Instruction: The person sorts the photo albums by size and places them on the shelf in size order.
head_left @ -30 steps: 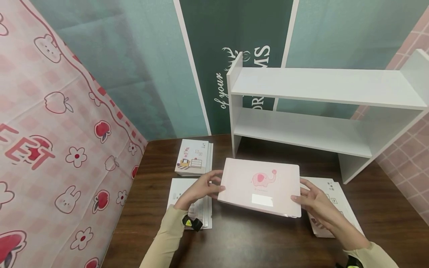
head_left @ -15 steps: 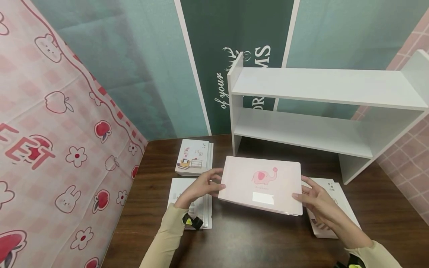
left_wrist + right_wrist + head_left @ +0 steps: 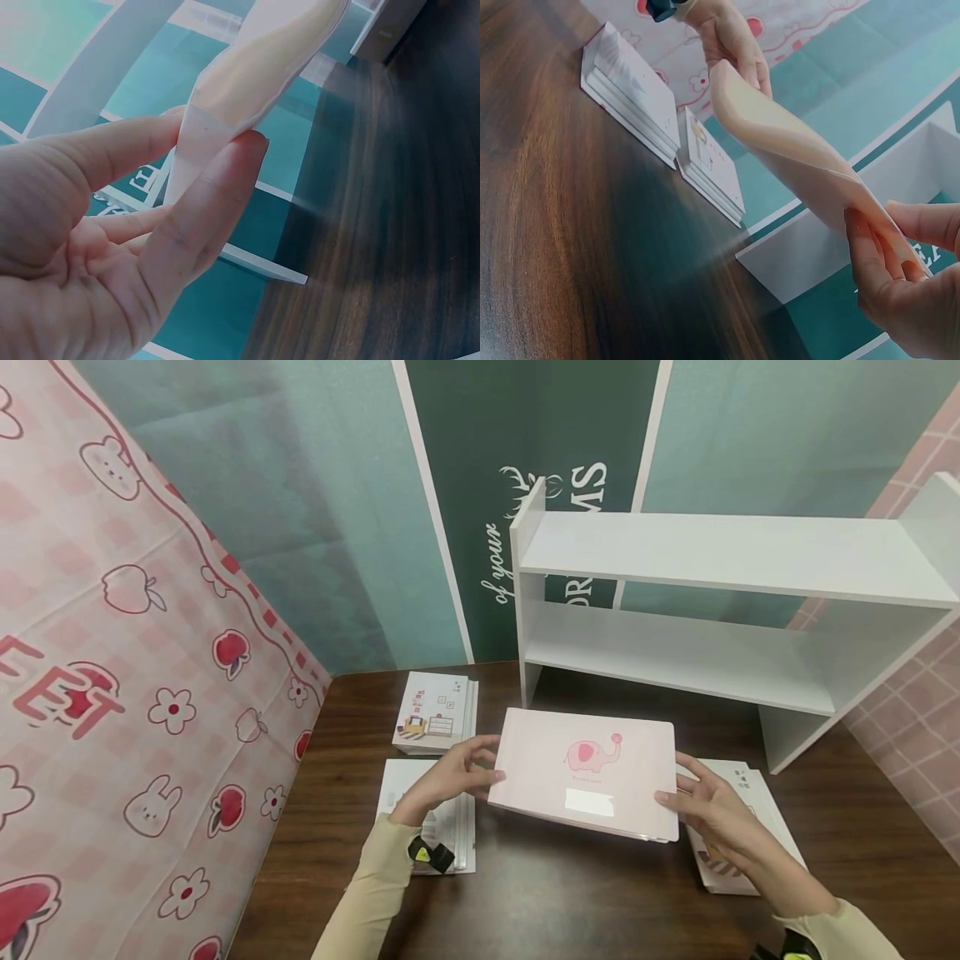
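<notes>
A pale pink booklet (image 3: 581, 752) with an elephant on its glossy cover is held up over the table between both hands. My left hand (image 3: 448, 779) pinches its left edge, thumb on the cover and fingers behind. At the opposite edge, my right hand (image 3: 712, 814) grips it the same way. From the right wrist view, the booklet (image 3: 787, 150) looks thin and bowed, with cream inner layers. The left wrist view has its edge (image 3: 206, 139) between thumb and fingers of the left hand (image 3: 112, 225).
A white two-tier shelf (image 3: 720, 556) stands behind the booklet on the dark wooden table (image 3: 540, 902). Stacks of white printed books lie around: a back-left stack (image 3: 435, 710), a front-left stack (image 3: 461, 827) beneath my left wrist, and a right stack (image 3: 765, 810) partly hidden by my right hand.
Both hands have raised the booklet a little, its right end drifting slightly up and to the right. The grip on both edges stays the same.
</notes>
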`<state>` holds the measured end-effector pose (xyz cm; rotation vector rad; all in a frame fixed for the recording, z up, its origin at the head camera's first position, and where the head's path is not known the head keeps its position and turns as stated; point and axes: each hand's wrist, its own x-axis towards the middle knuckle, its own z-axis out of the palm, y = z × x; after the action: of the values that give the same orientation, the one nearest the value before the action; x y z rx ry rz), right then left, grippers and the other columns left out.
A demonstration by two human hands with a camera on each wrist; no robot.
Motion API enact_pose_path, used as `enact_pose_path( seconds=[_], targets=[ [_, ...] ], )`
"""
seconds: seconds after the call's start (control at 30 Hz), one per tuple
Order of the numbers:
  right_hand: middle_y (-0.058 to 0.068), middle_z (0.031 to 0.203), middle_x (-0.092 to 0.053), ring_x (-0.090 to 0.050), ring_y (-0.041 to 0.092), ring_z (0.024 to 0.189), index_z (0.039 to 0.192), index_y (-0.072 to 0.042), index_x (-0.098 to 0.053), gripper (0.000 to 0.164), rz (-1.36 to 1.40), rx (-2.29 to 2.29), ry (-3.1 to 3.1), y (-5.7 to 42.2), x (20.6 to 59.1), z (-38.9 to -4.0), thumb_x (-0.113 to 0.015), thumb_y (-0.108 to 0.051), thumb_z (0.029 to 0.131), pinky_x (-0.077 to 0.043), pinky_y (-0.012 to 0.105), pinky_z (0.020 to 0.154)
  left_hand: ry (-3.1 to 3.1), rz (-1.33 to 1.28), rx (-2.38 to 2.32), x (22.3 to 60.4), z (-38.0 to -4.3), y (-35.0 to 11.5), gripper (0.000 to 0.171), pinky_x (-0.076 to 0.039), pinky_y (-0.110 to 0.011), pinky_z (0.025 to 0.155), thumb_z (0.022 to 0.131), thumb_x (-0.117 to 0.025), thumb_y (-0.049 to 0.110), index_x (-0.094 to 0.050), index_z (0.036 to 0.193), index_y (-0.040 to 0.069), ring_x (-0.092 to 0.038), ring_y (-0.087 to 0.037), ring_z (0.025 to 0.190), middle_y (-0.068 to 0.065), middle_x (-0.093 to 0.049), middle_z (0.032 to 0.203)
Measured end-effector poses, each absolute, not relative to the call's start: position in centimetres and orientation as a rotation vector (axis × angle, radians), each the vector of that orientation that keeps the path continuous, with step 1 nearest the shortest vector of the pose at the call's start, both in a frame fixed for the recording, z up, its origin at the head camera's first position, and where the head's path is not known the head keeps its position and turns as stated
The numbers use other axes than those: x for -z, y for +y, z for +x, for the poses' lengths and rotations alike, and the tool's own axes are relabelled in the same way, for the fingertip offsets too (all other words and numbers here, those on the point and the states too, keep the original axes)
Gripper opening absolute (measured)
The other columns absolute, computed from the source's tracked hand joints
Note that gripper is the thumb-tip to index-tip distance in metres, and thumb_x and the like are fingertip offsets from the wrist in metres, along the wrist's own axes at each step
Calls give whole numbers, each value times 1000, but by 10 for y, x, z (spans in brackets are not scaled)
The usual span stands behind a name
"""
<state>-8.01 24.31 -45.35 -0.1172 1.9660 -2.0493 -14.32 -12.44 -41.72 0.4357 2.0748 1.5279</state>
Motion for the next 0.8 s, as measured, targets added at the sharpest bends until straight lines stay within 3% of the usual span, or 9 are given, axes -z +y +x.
enact_pose_path(
  seconds=[0.8],
  targets=[
    [-10, 109, -63, -64, 11, 96, 142, -5, -14, 64, -154, 2035, 1999, 247, 448, -81, -54, -4, 92, -54, 27, 77, 2076, 441, -1530, 412, -147, -121, 61, -56, -36, 69, 87, -64, 9, -35, 141, 3, -65, -19, 83, -19, -56, 112]
  ],
)
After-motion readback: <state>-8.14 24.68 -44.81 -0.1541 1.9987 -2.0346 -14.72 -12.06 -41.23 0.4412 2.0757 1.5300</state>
